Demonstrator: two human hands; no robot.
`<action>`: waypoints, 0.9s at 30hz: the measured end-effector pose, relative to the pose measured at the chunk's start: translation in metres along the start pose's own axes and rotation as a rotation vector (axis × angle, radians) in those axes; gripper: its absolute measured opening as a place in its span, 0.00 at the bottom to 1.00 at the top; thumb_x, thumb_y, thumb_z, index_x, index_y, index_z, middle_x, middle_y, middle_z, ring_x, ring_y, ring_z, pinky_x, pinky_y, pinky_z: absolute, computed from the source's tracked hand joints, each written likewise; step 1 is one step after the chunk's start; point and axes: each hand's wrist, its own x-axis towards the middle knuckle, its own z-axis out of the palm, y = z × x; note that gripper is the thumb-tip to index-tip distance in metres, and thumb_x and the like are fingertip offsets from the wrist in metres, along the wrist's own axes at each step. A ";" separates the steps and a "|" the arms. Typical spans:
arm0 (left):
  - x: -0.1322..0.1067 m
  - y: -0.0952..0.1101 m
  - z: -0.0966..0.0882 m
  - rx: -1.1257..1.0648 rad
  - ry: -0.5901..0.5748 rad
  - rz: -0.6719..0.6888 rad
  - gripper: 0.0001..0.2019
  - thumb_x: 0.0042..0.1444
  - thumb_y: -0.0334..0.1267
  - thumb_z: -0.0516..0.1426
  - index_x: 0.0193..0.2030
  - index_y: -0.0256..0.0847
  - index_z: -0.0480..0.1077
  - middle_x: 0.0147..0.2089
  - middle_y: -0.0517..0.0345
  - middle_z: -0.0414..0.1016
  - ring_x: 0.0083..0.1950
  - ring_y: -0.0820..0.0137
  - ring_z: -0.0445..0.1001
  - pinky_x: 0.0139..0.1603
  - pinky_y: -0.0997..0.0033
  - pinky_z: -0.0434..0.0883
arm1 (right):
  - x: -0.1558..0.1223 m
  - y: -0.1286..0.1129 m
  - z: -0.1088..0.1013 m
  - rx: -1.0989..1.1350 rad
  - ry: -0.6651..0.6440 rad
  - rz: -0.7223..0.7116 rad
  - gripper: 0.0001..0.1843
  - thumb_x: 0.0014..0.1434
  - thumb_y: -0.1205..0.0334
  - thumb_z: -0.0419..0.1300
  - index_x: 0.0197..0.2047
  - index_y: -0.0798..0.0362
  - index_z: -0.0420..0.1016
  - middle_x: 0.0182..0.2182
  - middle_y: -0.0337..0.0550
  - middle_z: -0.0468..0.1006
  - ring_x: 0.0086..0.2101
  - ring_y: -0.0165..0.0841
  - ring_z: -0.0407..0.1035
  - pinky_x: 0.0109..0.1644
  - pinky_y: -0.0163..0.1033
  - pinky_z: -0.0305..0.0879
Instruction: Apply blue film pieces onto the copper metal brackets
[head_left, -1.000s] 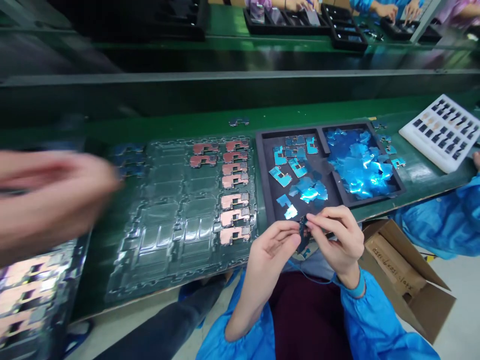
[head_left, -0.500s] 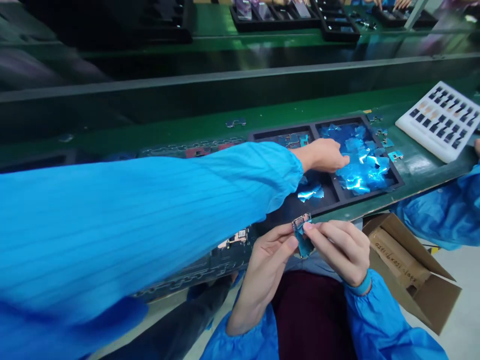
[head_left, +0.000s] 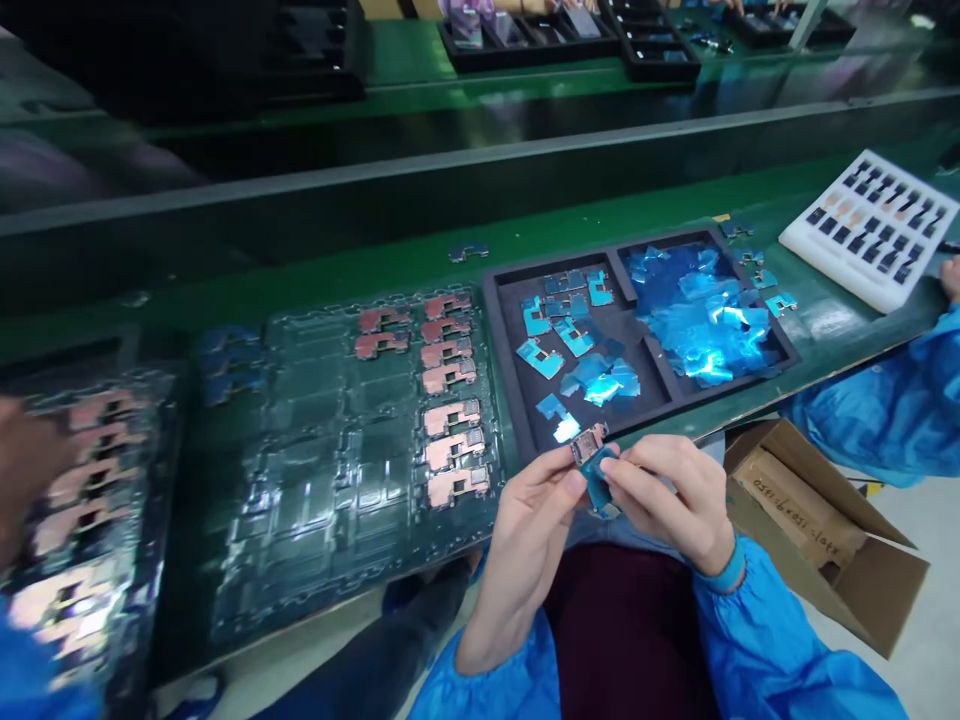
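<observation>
My left hand (head_left: 534, 505) and my right hand (head_left: 667, 497) meet just below the table's front edge, both pinching a small copper-coloured part (head_left: 589, 445) with a blue film (head_left: 600, 485) half peeled from it. The left fingers hold the part's edge while the right thumb and forefinger grip the film. Just above them lies a black two-compartment tray (head_left: 504, 345): its left half holds blue-filmed parts (head_left: 559, 335), its right half a heap of loose blue films (head_left: 694, 310). A clear plastic tray (head_left: 322, 450) to the left carries a column of bare copper parts (head_left: 450, 400).
A co-worker's blurred hand (head_left: 22, 460) sits at the far left over another tray of copper parts (head_left: 82, 520). A white tray (head_left: 874, 225) with dark parts lies at the right. An open cardboard box (head_left: 817, 525) stands beside my right knee. Another person's blue sleeve (head_left: 885, 400) is at the right.
The co-worker's blue-sleeved arm, which reached across to the black tray, has pulled back to the far left. The film on my part is peeled further down.
</observation>
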 end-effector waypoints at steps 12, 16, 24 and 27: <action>0.017 0.007 0.006 -0.112 0.112 0.051 0.16 0.60 0.48 0.74 0.48 0.41 0.85 0.53 0.50 0.89 0.52 0.59 0.88 0.48 0.69 0.84 | -0.013 0.002 -0.016 0.055 -0.141 -0.151 0.09 0.71 0.74 0.64 0.49 0.52 0.83 0.50 0.48 0.90 0.53 0.38 0.85 0.50 0.40 0.88; 0.028 0.008 0.006 -0.128 0.215 0.153 0.11 0.63 0.45 0.71 0.47 0.42 0.84 0.52 0.51 0.88 0.53 0.63 0.86 0.48 0.72 0.83 | -0.029 0.004 -0.018 0.138 -0.034 -0.038 0.11 0.70 0.73 0.65 0.53 0.51 0.80 0.46 0.47 0.90 0.49 0.38 0.86 0.49 0.43 0.88; 0.017 0.018 -0.005 -0.014 0.398 0.222 0.10 0.56 0.38 0.75 0.39 0.42 0.81 0.41 0.60 0.84 0.44 0.70 0.83 0.48 0.78 0.83 | -0.015 0.100 -0.024 -0.178 0.227 0.732 0.09 0.73 0.62 0.60 0.53 0.52 0.79 0.39 0.43 0.84 0.36 0.33 0.79 0.36 0.37 0.74; 0.008 0.021 -0.013 0.108 0.400 0.242 0.14 0.52 0.43 0.77 0.37 0.41 0.80 0.37 0.62 0.82 0.37 0.73 0.80 0.43 0.83 0.81 | -0.016 0.138 -0.029 -0.259 0.038 0.743 0.09 0.70 0.61 0.60 0.48 0.52 0.81 0.38 0.45 0.84 0.39 0.38 0.77 0.44 0.43 0.74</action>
